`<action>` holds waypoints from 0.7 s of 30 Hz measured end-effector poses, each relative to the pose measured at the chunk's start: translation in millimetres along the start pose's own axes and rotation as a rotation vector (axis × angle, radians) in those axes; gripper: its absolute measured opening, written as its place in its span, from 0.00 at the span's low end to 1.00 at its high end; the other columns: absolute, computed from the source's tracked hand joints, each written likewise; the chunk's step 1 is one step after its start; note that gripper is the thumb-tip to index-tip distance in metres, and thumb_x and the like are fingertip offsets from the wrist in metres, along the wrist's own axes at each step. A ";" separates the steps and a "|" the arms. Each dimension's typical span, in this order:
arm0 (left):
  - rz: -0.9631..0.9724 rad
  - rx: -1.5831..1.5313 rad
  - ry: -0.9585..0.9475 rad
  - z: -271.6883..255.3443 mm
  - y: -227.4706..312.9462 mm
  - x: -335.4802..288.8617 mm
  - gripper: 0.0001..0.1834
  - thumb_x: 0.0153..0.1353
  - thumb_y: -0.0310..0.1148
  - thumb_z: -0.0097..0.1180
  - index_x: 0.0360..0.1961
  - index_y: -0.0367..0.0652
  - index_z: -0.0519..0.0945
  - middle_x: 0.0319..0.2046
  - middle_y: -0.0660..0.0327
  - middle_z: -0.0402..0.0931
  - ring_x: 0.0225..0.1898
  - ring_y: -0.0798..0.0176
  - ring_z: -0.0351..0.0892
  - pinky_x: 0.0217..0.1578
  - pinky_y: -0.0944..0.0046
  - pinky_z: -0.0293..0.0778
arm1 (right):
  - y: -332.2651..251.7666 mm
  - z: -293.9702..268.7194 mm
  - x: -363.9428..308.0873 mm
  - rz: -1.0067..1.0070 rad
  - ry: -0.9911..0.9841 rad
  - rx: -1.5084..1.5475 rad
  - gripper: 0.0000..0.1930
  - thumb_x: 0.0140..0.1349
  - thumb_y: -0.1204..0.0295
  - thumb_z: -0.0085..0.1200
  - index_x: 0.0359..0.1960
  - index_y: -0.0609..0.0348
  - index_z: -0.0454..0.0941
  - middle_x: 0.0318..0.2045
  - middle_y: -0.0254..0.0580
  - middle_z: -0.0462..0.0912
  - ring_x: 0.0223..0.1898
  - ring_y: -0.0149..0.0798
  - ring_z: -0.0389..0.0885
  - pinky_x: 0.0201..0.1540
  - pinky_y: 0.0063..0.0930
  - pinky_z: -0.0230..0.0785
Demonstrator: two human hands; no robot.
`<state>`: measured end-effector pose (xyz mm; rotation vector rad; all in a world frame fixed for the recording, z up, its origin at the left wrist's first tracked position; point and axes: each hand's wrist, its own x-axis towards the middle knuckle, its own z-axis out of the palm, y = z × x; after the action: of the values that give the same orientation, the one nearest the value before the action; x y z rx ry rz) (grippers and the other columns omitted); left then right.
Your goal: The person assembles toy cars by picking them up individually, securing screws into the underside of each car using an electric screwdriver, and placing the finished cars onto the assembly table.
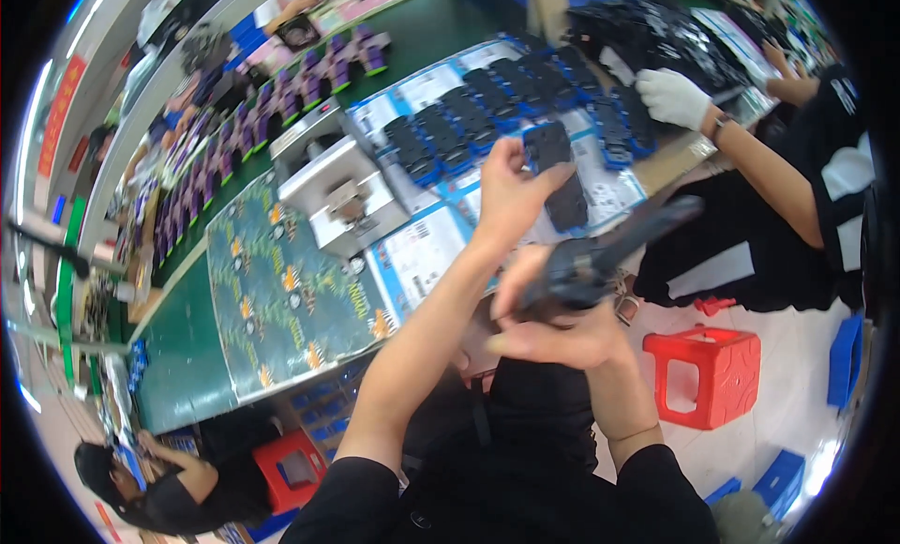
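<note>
My left hand (514, 189) reaches over the table, thumb and fingers closed on the edge of a flat, oblong black casing (565, 202). In front of my body, my right hand (586, 336) is wrapped round a black hand-held tool (572, 279). A long dark part of that tool points up to the right; motion blur hides its exact kind. Beyond my left hand, several similar black casings (441, 136) with blue edges lie in rows on white-and-blue printed sheets (412, 263). Left of my left forearm stands a grey-white metal box-like fixture (342, 189).
A patterned mat (291, 291) covers part of the green table (178, 375). Purple-and-black pieces (272, 108) line its far side. At right, a co-worker's white-gloved hand (673, 98) is near black plastic bags (656, 37). A red stool (708, 375) stands on the floor.
</note>
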<state>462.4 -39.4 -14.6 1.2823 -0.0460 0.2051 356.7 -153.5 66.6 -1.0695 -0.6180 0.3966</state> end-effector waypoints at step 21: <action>-0.035 -0.348 0.509 -217.3 71.9 -184.8 0.15 0.69 0.39 0.54 0.47 0.39 0.74 0.40 0.52 0.81 0.34 0.57 0.86 0.36 0.59 0.84 | 65.6 133.5 186.6 -0.468 0.089 -0.308 0.09 0.57 0.73 0.64 0.25 0.62 0.76 0.13 0.36 0.75 0.12 0.28 0.74 0.19 0.22 0.67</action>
<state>251.0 164.0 -36.1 0.8559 0.3624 0.4668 413.4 75.3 104.0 -1.1839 -0.8414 -0.1586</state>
